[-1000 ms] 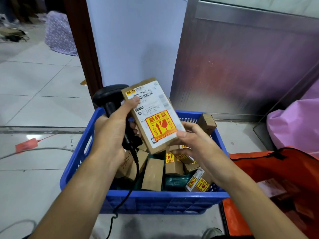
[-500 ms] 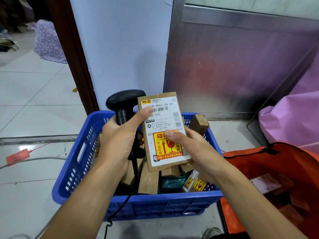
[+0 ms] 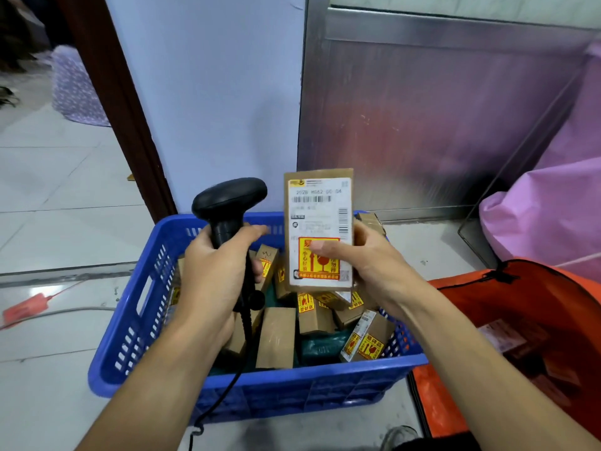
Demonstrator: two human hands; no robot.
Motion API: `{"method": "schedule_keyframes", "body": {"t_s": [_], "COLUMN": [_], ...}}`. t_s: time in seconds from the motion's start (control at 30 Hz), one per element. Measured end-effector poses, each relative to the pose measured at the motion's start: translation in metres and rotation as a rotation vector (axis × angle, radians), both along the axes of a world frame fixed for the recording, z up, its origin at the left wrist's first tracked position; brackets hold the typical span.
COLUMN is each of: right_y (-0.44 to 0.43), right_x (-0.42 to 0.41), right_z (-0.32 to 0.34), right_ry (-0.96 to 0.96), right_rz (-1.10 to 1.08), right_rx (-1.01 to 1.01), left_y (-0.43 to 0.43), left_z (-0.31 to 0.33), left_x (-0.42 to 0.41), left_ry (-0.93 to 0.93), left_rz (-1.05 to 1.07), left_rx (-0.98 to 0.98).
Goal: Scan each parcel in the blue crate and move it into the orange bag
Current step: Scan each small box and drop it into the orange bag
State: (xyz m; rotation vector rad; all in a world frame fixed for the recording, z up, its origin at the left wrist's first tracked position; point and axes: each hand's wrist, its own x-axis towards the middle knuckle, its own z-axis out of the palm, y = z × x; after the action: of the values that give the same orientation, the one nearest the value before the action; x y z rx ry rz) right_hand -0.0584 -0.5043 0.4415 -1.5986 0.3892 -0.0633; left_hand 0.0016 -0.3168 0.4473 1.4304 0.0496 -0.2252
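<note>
From my remote seat I see the left grip (image 3: 214,271) clenched round the handle of a black barcode scanner (image 3: 229,198), fingers wrapped at the front, with the scanner's head standing above the knuckles and its coiled cable (image 3: 245,327) hanging down over the blue crate (image 3: 140,304). The right grip (image 3: 374,268) is grasping a flat brown parcel (image 3: 320,206), with the thumb laid across the yellow and red sticker on its face and the fingers behind. I have the parcel upright, its white label with the barcode facing me, raised over the far right part of the crate and not touching the boxes below. The scanner head sits just beside the parcel's left edge, level with the barcode, with a narrow gap between them. In the crate lies a loose heap of small brown boxes (image 3: 276,336), many with the same yellow stickers, on top of a dark green packet (image 3: 322,345). The orange bag (image 3: 432,405) stands open on the floor just right of the crate, with a labelled parcel (image 3: 500,336) inside it. Behind are a metal panel (image 3: 422,125) and a pink sack (image 3: 536,216), and a red tag (image 3: 27,307) lies on the tiled floor (image 3: 65,222) at the left.
</note>
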Motion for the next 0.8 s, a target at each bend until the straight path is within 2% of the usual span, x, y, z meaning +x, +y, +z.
{"method": "schedule_keyframes", "body": {"t_s": [0.13,0.33,0.8], "right_y": [-0.024,-0.045,-0.055], "right_x": [0.006,0.011,0.013], "right_z": [-0.005,-0.02,-0.035], "right_ry": [-0.055,-0.064,-0.011], "right_rz": [-0.226,-0.399,-0.364], "right_rx": [0.046,-0.013,-0.179], "left_y": [-0.001,-0.004,-0.009], "left_z": [0.0,-0.001,0.002], "left_x": [-0.002,-0.011,-0.014], "left_ry": [-0.006,-0.015,0.011], "left_rz": [-0.06,-0.165,-0.247], "left_rx": [-0.025,0.024,0.001]}}
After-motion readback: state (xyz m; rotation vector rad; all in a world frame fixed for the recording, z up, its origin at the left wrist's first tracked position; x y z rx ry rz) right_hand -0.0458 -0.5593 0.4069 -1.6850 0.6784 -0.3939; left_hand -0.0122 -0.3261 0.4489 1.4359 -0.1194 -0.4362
